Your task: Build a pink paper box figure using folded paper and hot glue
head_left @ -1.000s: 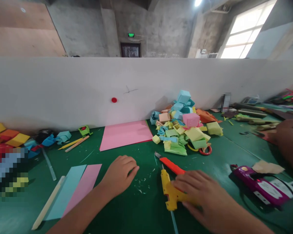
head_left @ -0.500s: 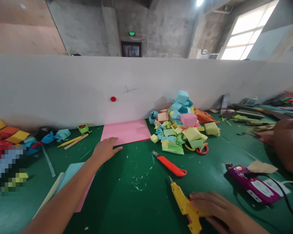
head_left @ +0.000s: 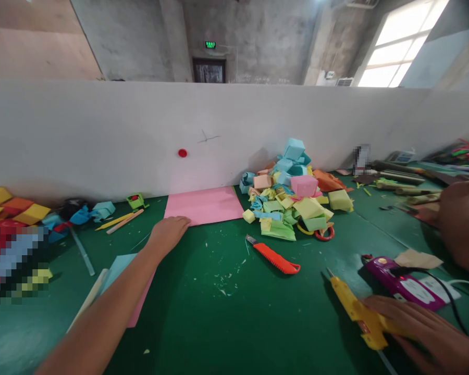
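My left hand (head_left: 169, 233) is at the near left corner of a pink paper sheet (head_left: 205, 204), its fingers drawn together on the sheet's edge. The sheet lies flat against the foot of the white partition. On the right, my right hand (head_left: 426, 325) grips a yellow hot glue gun (head_left: 349, 302), whose nozzle points up and to the left. A glue stick (head_left: 386, 363) pokes out of the gun's back end. Between my hands lies an orange utility knife (head_left: 275, 256). Under my left forearm, blue and pink sheets (head_left: 117, 268) are partly hidden.
A heap of folded paper cubes and scraps (head_left: 285, 200) stands behind the knife, with red-handled scissors (head_left: 324, 234) half under it. A purple device with cables (head_left: 404, 284) sits near the glue gun. Another person's hand (head_left: 461, 226) is at the right edge. Pencils (head_left: 119, 221) lie left.
My right hand has carried the glue gun to the right, close to the purple device. My left fingers, spread over the pink sheet before, have closed at its edge.
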The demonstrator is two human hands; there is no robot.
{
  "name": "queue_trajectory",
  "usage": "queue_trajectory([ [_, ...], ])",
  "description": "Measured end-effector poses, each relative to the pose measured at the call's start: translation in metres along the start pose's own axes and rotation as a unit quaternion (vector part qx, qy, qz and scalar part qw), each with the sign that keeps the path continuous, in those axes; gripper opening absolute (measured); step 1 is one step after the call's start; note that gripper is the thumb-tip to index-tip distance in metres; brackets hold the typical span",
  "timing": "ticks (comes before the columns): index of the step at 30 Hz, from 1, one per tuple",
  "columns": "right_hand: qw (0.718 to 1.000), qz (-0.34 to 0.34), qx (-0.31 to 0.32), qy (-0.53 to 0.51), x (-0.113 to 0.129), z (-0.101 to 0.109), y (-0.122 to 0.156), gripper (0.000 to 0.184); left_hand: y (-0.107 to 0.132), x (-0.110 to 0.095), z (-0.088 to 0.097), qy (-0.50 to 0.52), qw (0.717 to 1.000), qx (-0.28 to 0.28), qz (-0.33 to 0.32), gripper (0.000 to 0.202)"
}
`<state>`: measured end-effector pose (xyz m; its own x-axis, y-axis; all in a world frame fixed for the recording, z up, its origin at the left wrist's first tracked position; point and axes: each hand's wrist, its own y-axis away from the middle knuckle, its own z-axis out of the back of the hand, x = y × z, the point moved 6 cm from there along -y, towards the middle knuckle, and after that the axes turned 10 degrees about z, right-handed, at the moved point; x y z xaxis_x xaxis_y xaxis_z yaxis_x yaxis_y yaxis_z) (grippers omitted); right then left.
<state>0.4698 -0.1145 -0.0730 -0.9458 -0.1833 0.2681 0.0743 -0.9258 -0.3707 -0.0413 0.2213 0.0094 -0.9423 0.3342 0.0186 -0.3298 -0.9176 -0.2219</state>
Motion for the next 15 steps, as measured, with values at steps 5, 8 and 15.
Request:
queue_trajectory([
  [5,1.000,0.012,0.002,0.007,0.009,0.008,-0.031,0.074,0.003,-0.002,-0.001,-0.009,1.000,0.000,-0.008,0.035],
  [8,0.999,0.035,0.000,0.026,0.019,0.009,-0.057,0.072,0.006,-0.005,0.001,-0.015,1.000,0.003,-0.020,0.034],
  [15,0.992,0.070,0.009,0.104,0.027,0.002,-0.086,0.068,0.008,-0.008,0.006,-0.032,0.999,-0.022,-0.017,0.028],
])
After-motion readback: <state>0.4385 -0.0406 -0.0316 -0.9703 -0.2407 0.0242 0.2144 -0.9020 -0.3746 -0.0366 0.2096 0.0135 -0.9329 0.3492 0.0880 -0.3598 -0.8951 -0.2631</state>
